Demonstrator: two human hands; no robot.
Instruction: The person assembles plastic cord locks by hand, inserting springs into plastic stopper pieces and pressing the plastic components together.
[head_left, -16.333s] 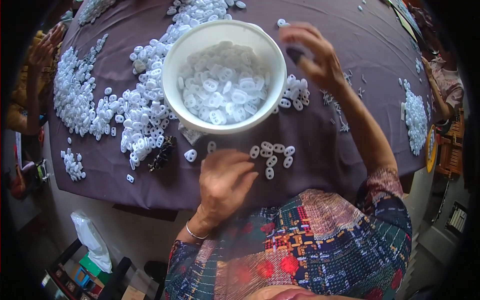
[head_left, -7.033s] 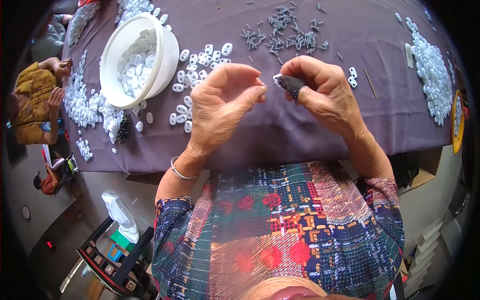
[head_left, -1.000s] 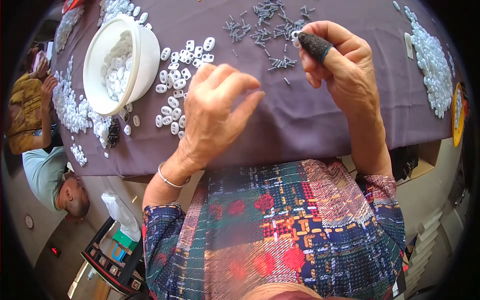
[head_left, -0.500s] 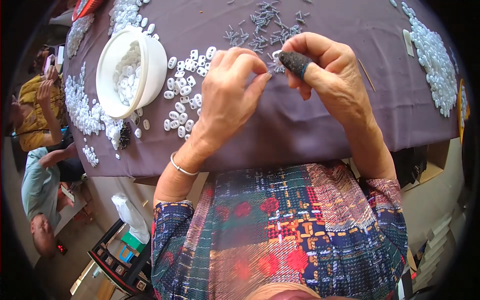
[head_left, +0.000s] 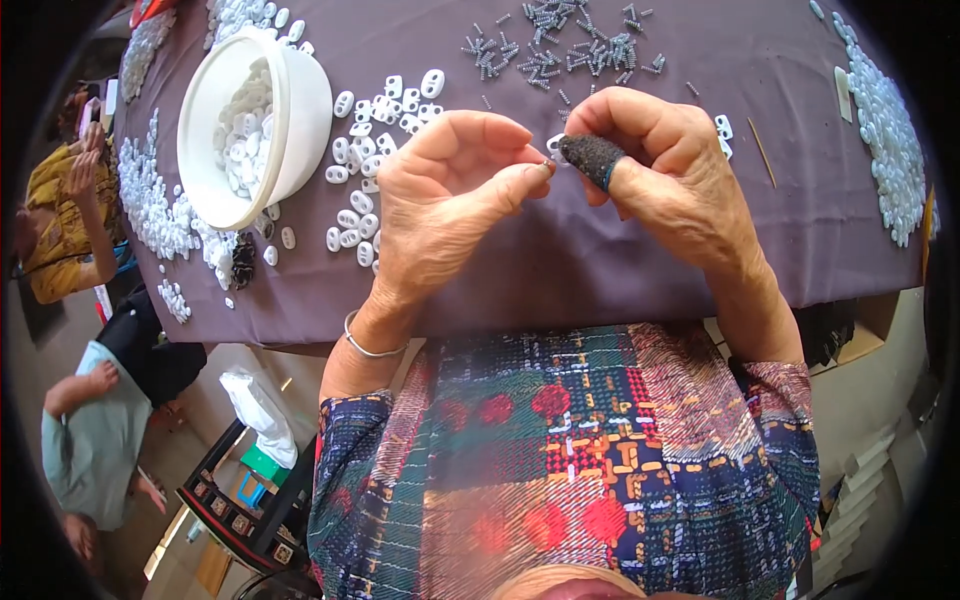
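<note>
My left hand (head_left: 440, 205) is raised over the table, its thumb and index fingertip pinched on something too small to make out. Close beside those fingertips, my right hand (head_left: 680, 185) grips a small white plastic cord lock piece (head_left: 556, 147) between thumb and fingers. A dark, rough finger cover (head_left: 592, 158) with a blue edge sits on the right thumb. Beyond my hands lie many small metal springs (head_left: 545, 70). Loose white two-hole cord lock pieces (head_left: 349, 238) spread to the left of my left hand. More white pieces (head_left: 723, 135) lie just right of my right hand.
A white round tub (head_left: 305, 130) of white pieces leans tilted at the left, with heaps of small white parts (head_left: 165, 220) around it. Another white heap (head_left: 890, 160) lies far right. A thin wooden stick (head_left: 762, 152) is nearer. Two people sit at the left.
My left hand has turned, its fingers now more arched and its pinch nearer the cord lock piece. White pieces right of my right hand have come into sight. The view has shifted slightly.
</note>
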